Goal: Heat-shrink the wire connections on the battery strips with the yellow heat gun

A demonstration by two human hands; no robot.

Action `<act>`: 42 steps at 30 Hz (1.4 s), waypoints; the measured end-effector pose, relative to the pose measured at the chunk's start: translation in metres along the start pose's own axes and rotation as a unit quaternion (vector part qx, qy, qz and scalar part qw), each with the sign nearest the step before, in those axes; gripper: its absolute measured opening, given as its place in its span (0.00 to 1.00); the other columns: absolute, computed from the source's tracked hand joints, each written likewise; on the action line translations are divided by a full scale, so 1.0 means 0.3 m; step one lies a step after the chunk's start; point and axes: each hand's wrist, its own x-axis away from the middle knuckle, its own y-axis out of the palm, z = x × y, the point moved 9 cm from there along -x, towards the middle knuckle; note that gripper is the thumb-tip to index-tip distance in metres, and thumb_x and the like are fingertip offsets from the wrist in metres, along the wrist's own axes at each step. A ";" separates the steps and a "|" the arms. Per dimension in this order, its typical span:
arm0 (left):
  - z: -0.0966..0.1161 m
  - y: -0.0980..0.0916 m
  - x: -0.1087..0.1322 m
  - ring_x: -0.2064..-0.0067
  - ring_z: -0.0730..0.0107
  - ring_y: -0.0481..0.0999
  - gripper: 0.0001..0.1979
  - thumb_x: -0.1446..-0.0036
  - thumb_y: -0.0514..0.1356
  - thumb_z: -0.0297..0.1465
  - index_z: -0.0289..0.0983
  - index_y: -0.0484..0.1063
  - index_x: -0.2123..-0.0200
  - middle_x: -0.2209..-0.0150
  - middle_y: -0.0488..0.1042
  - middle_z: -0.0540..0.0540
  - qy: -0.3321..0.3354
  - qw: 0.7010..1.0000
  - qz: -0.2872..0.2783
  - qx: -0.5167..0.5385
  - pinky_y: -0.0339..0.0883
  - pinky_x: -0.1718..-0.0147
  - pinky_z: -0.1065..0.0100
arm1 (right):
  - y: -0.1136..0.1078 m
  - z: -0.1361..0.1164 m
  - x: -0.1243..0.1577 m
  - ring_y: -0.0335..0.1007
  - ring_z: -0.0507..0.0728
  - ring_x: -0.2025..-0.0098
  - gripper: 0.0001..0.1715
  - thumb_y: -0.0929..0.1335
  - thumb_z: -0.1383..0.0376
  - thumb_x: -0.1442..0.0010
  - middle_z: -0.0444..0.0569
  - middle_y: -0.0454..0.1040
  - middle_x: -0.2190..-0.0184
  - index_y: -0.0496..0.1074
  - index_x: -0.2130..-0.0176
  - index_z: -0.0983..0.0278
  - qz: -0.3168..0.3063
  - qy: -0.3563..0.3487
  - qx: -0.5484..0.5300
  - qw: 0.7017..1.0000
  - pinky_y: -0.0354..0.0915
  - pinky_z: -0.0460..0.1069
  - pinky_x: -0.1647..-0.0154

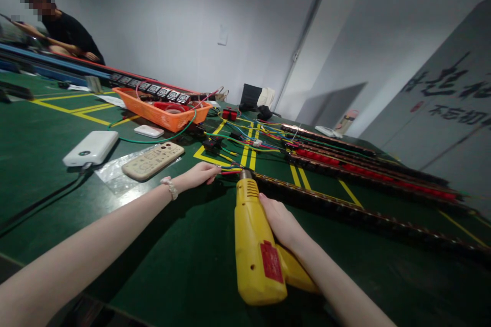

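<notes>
A yellow heat gun (251, 245) with a red label is gripped in my right hand (282, 219), its metal nozzle pointing away from me at a bundle of coloured wires (232, 169). The fingers of my left hand (203, 173) are pinched on these wires just left of the nozzle. From the nozzle area a long dark strip (345, 209) runs off to the right, and the wires appear to come from its near end. How the fingers of my right hand sit on the handle is mostly hidden behind the gun.
An orange basket (174, 121) stands beyond my left hand. Left of my forearm lie a phone in a beige case (153, 162) and a white power bank (91, 148) with a black cable. More strips with red parts (353, 168) lie at right. A person (69, 30) sits far left.
</notes>
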 end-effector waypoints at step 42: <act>0.039 -0.005 0.020 0.78 0.77 0.59 0.28 0.43 0.44 0.49 0.33 0.59 0.84 0.83 0.61 0.51 0.007 1.000 0.003 0.006 0.53 0.71 0.71 | 0.043 -0.040 -0.013 0.66 0.60 0.57 0.35 0.49 0.46 0.39 0.54 0.71 0.57 0.70 0.55 0.65 -0.017 -0.024 -0.003 1.000 0.58 0.52 0.56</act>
